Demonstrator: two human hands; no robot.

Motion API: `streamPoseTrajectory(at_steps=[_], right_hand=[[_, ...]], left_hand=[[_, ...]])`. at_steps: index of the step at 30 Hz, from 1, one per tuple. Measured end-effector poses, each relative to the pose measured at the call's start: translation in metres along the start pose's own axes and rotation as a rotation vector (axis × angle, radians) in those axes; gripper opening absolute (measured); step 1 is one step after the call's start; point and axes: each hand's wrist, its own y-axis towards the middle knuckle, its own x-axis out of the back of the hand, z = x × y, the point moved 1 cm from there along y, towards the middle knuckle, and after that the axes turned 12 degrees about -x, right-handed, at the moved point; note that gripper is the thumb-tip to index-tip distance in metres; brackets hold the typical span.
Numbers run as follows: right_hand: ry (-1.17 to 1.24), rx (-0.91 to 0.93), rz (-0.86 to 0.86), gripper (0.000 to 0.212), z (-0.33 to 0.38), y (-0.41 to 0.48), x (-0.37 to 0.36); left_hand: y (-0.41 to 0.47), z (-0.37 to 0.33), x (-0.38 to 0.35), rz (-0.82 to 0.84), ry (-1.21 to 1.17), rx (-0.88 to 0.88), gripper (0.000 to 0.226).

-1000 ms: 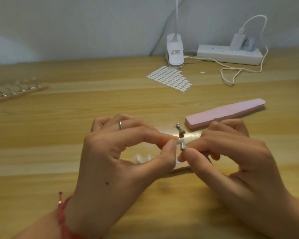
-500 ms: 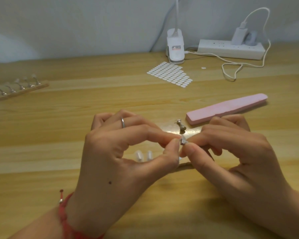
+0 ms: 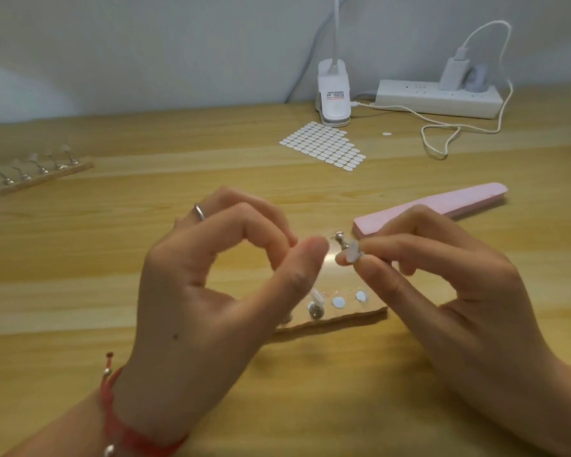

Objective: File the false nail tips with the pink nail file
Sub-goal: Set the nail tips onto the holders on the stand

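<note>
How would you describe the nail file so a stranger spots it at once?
On the light wooden desk, find the white power strip at the back right. In front of it, just behind the right hand, the long pink block-shaped nail file lies diagonally. Unlike the small silver peg by its near end, it is pink, flat and long.

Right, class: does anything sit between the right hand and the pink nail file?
Nothing visible does. The pink nail file lies just beyond the right hand, whose grip is occupied: it pinches a small white piece.
</note>
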Motion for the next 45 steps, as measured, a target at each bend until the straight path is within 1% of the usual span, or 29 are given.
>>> streamPoseTrajectory(at_steps=[1,4,10,12,14,16,18,20,23,26,29,31,34,37,45], right_hand=[[0.012,0.001,-0.002,0.014,0.0,0.001,0.0],[0.01,0.014,-0.005,0.011,0.0,0.0,0.0],[0.056,0.046,-0.006,0.012,0.0,0.0,-0.001],[0.128,0.013,-0.004,0.019,0.0,-0.001,0.0],[0.251,-0.059,0.0,0.025,0.001,0.0,0.002],[0.324,-0.106,-0.002,0.022,0.0,0.001,0.005],[0.324,-0.115,0.012,0.02,0.0,0.003,0.005],[0.319,-0.122,0.022,0.021,0.0,0.003,0.004],[0.32,-0.136,0.021,0.023,0.0,0.001,0.004],[0.363,-0.138,0.039,0.017,0.002,-0.003,0.001],[0.383,-0.177,0.026,0.015,0.002,-0.003,0.0],[0.368,-0.167,0.022,0.015,0.002,-0.003,0.0],[0.387,-0.181,0.02,0.013,0.001,-0.002,0.001],[0.382,-0.191,0.037,0.019,0.0,-0.001,0.001],[0.384,-0.173,0.034,0.019,-0.003,0.001,0.002]], left_hand=[[0.0,-0.001,0.0,0.008,-0.027,0.003,0.011],[0.002,-0.008,-0.005,0.071,-0.003,0.007,0.012],[0.002,-0.009,-0.006,0.074,-0.015,0.006,0.015],[0.002,-0.008,-0.005,0.063,-0.019,0.01,0.015],[0.002,-0.006,-0.005,0.053,-0.009,0.017,0.015],[0.001,-0.004,-0.004,0.044,-0.023,0.028,0.015],[0.0,-0.003,-0.005,0.055,-0.032,0.023,0.016],[0.0,-0.002,-0.006,0.074,-0.023,-0.009,0.015],[0.0,-0.002,-0.005,0.095,0.051,-0.089,0.012],[0.002,-0.001,-0.003,0.105,0.137,-0.148,0.009],[0.003,0.0,-0.003,0.116,0.165,-0.168,0.008],[0.003,0.0,-0.004,0.131,0.167,-0.182,0.009],[0.003,0.003,-0.005,0.105,0.127,-0.154,0.008],[0.002,0.006,-0.005,0.063,0.06,-0.094,0.012],[0.001,0.009,-0.005,0.106,0.034,-0.065,0.015]])
